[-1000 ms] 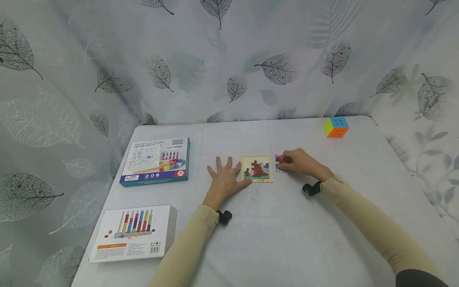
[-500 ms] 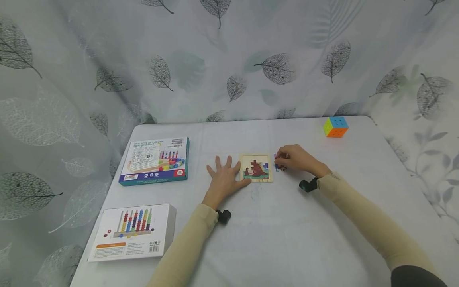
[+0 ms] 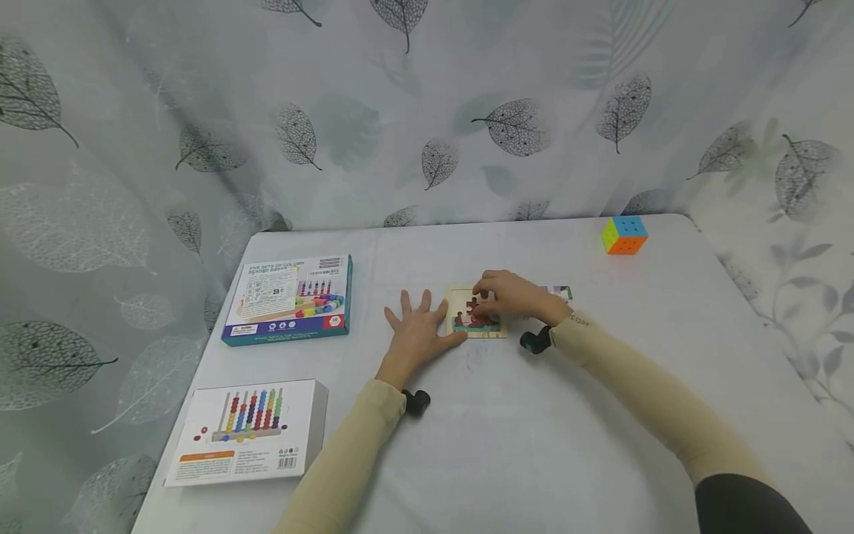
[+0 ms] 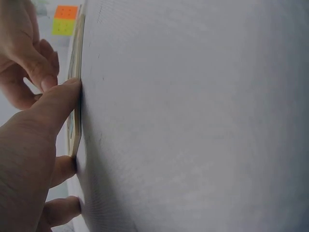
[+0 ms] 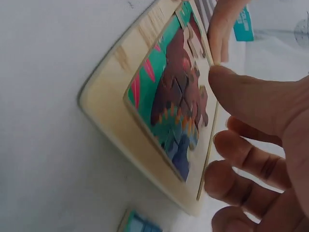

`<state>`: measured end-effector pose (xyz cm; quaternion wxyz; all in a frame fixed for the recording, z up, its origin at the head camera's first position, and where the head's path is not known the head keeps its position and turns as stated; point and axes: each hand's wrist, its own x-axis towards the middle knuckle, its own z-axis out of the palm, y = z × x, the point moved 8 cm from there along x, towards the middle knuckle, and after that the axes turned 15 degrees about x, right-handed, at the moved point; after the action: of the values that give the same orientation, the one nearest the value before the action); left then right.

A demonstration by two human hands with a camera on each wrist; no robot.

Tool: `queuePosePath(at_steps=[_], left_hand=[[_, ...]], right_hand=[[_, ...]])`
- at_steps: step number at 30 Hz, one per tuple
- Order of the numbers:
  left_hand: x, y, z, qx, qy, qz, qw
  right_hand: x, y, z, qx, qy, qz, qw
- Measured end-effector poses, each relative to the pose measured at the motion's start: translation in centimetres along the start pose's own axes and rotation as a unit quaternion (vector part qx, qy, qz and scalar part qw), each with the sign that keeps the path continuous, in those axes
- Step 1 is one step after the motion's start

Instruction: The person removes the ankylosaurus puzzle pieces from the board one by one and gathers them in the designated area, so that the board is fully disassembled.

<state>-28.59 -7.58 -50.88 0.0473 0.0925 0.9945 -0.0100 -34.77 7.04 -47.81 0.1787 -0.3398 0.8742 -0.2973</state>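
A small wooden tray puzzle lies on the white table, partly filled with pieces of a brown dinosaur picture. My left hand is spread flat at its left side, with the thumb and a fingertip against the frame's edge. Over the puzzle is my right hand, its fingers bent and its thumb close above the frame in the right wrist view. I cannot tell whether a piece is between its fingertips. More puzzle pieces lie right of the frame, partly hidden by this hand.
At the left are a column bead set box and, nearer, a white abacus box. A colourful puzzle cube stands at the back right. A leaf-patterned curtain hangs behind the table.
My right hand has moved left from the loose pieces to above the puzzle frame, uncovering some pieces at the right. My left hand has stayed at the frame.
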Motion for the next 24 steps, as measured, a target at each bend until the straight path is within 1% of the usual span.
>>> queuePosePath(at_steps=[5,7,18,24], left_hand=[[-0.1,0.0,-0.1,-0.003,0.0,0.001,1.0],[-0.1,0.0,-0.1,-0.003,-0.002,0.002,1.0],[-0.1,0.0,-0.2,-0.001,0.002,0.003,1.0],[-0.1,0.1,-0.2,0.001,0.003,0.004,1.0]], right_hand=[[0.9,0.4,1.2,-0.024,-0.031,0.04,0.9984],[1.1,0.4,1.4,-0.029,-0.035,0.045,0.998],[1.1,0.0,1.5,-0.014,-0.024,0.026,0.9993],[1.2,0.3,1.5,0.009,-0.023,0.038,0.999]])
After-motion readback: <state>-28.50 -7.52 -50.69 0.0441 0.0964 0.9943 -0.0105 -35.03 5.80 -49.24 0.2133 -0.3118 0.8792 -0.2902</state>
